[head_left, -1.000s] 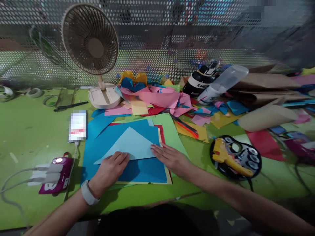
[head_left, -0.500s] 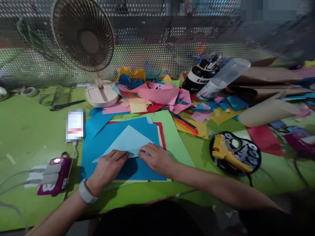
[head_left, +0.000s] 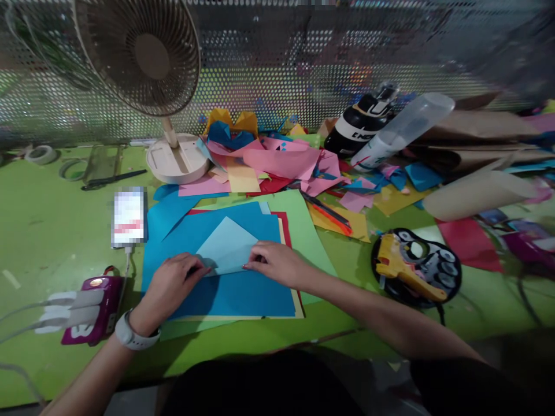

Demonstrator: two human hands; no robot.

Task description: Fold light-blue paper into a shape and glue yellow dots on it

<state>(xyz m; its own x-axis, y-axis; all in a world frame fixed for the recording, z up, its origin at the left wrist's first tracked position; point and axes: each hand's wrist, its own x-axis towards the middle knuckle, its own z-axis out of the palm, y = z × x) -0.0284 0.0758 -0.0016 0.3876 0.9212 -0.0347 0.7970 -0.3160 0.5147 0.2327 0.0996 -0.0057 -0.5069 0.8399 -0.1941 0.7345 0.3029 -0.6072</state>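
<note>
A light blue sheet of paper, folded to a triangle with its point away from me, lies on a larger dark blue sheet. Its folded edge faces me. My left hand pinches the left end of that edge between thumb and fingers. At the right end my right hand also has thumb and fingertips closed on the paper. Under the dark blue sheet, edges of red, cream and pale green sheets stick out. The triangle's two lower corners are hidden by my hands.
A fan stands at the back left, beside a heap of paper scraps. Left are a phone and a purple power strip. An orange-black cutter, a yellow glue gun and a black bottle are right.
Both hands have gone from lying flat on the paper to pinching its near edge. My left hand has shifted left. The camera view has moved slightly.
</note>
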